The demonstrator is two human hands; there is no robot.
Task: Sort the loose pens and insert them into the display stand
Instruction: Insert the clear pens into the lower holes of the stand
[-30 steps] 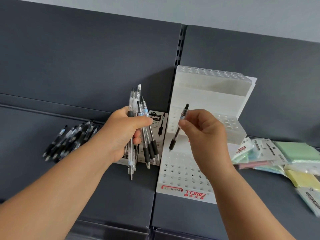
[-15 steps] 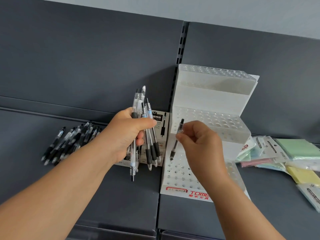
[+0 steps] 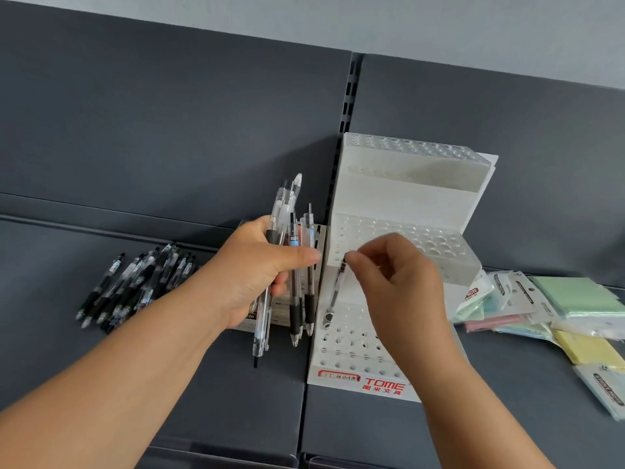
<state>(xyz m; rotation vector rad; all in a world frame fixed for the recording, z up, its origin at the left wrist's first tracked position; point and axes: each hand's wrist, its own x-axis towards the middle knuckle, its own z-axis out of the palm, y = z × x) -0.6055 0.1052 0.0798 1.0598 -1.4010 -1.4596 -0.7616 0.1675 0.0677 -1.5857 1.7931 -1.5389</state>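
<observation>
A white tiered display stand with rows of holes stands on the dark shelf, its red logo at the front. My right hand pinches the top of a single black-grip pen, whose tip sits in a hole at the back left of the lowest tier. My left hand grips a bundle of several clear pens upright, just left of the stand. A pile of loose pens lies on the shelf further left.
A pen box lies behind my left hand against the stand. Packs of pastel sticky notes are spread on the shelf to the right. The dark back panel rises behind everything.
My right hand has lowered the single pen from above the stand until its tip entered a hole in the lowest tier. My left hand kept its bundle almost still.
</observation>
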